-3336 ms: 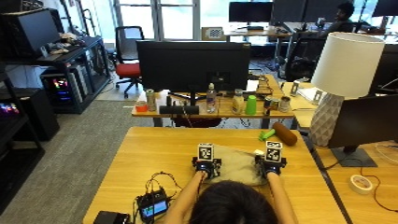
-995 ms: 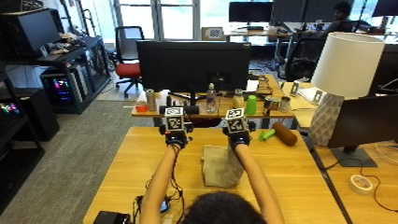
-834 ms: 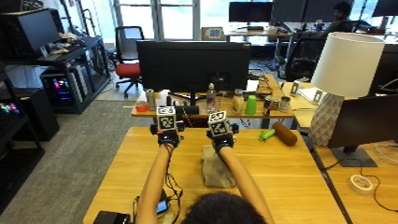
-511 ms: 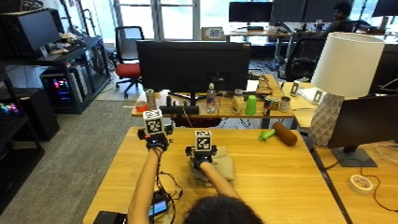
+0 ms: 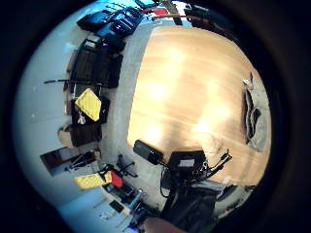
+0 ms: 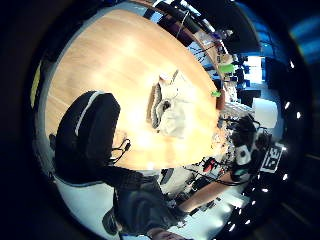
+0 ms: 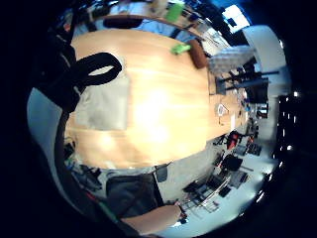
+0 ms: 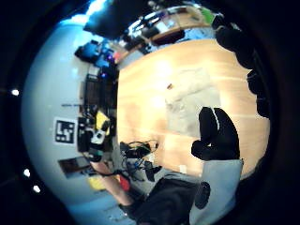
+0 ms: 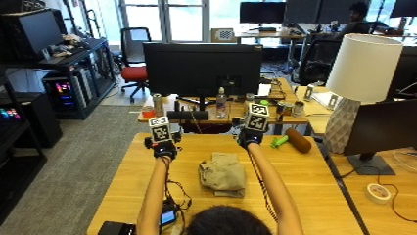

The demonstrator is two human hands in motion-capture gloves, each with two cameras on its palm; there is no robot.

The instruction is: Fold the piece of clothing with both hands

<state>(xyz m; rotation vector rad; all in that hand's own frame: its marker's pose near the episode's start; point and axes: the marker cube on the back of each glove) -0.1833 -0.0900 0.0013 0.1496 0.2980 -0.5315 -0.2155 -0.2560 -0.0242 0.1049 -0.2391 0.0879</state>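
Observation:
The garment (image 9: 223, 172) is a khaki piece folded into a compact rectangle, lying in the middle of the wooden table (image 9: 293, 181). My left hand (image 9: 163, 147) is held up over the table's far left part, well to the left of the cloth. Beyond the garment's right corner, my right hand (image 9: 249, 138) is raised over the far edge. Neither hand touches or holds anything. The right thumb side palm view shows the garment (image 8: 190, 96) below relaxed, spread fingers (image 8: 215, 136). The left thumb side palm view shows the garment (image 6: 170, 107) lying flat and apart from the hand.
A green object (image 9: 279, 142) and a brown cylinder (image 9: 298, 140) lie at the table's far right. A small device with cables (image 9: 168, 215) sits at the near left edge. A dark monitor (image 9: 203, 61) and bottles stand on the desk behind; a lamp (image 9: 355, 83) stands on the right.
Both hands left the folded garment and rose. Half a second ago the right hand was beside the cloth; it has since swung right, so the hands are now spread apart.

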